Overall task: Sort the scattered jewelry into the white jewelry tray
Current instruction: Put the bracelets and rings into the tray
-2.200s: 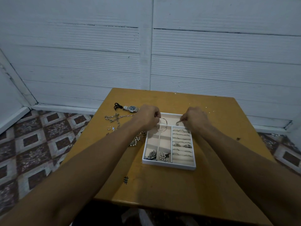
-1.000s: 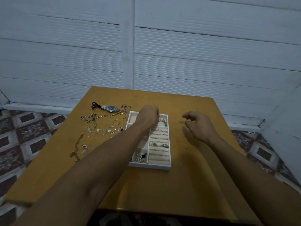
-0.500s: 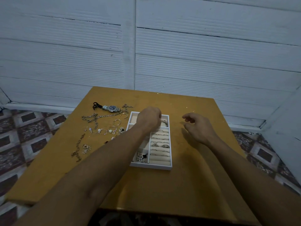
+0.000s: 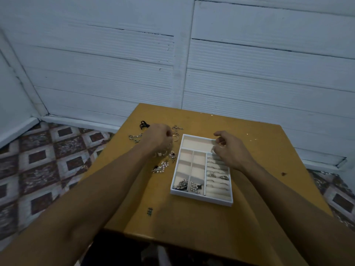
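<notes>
A white tray (image 4: 200, 198) is seen on a yellow counter (image 4: 192, 223). Rings (image 4: 217, 175) are slotted in its right column. Loose jewelry (image 4: 161, 167) is scattered just left of the tray. The left hand (image 4: 158, 140) is held over that jewelry, fingers curled; whether anything is pinched cannot be told. The right hand (image 4: 231, 151) is held over the tray's far right corner, fingers loosely bent.

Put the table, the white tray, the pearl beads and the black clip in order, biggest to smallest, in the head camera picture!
1. Table
2. White tray
3. Pearl beads
4. Black clip, only slightly smaller than the beads and farther from the camera, so that pair is unsure.
</notes>
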Tool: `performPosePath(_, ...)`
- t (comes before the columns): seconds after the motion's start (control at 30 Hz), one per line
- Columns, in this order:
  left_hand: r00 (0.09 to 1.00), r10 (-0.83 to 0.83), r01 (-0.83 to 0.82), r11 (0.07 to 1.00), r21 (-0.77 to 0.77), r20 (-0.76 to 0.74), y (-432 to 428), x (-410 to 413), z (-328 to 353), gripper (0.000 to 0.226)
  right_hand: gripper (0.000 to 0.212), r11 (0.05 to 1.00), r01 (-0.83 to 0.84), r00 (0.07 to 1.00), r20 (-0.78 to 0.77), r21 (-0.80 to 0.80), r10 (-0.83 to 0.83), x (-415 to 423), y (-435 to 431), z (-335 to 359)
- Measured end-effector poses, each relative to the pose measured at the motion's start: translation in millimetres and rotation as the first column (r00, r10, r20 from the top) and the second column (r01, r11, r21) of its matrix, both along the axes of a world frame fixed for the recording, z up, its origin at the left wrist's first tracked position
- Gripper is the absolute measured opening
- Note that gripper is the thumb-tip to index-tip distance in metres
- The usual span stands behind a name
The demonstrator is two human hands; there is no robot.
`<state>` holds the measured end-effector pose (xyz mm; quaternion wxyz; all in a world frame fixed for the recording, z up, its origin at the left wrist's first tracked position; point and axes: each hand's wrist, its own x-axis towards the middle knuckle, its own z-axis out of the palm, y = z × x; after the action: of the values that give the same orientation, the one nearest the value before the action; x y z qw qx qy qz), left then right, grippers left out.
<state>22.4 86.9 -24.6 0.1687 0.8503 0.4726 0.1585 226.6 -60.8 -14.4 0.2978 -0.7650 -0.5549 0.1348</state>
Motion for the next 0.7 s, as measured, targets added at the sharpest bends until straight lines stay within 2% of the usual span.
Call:
performPosePath(0.1,1.000,-0.006,0.004,0.997,-0.080,-0.019,4.2,-15.2,-6.1,0.017,0.045,0.999,-0.043,0.999,0.027,0.006,0.042,-17.0,15.5,0.9)
performPosePath(0.27,0.998,-0.015,0.006,0.990,-0.138,-0.062,7.1,-17.9,-12.7,0.039,0.047,0.996,-0.086,0.995,0.062,0.024,0.084,-43.4,35.3,-0.3)
performPosePath(0.53,1.000,0.001,-0.007,0.970,-0.243,-0.026,13.1,-15.0,-12.3,0.024,0.048,0.994,-0.109,0.985,0.129,-0.026,0.111,-54.7,53.5,-5.3)
performPosePath(0.7,0.995,0.040,-0.015,0.963,-0.271,0.089,14.6,-15.3,-14.0,0.020,0.039,0.995,-0.097,0.973,0.207,-0.031,0.102,-60.4,68.8,-6.4)
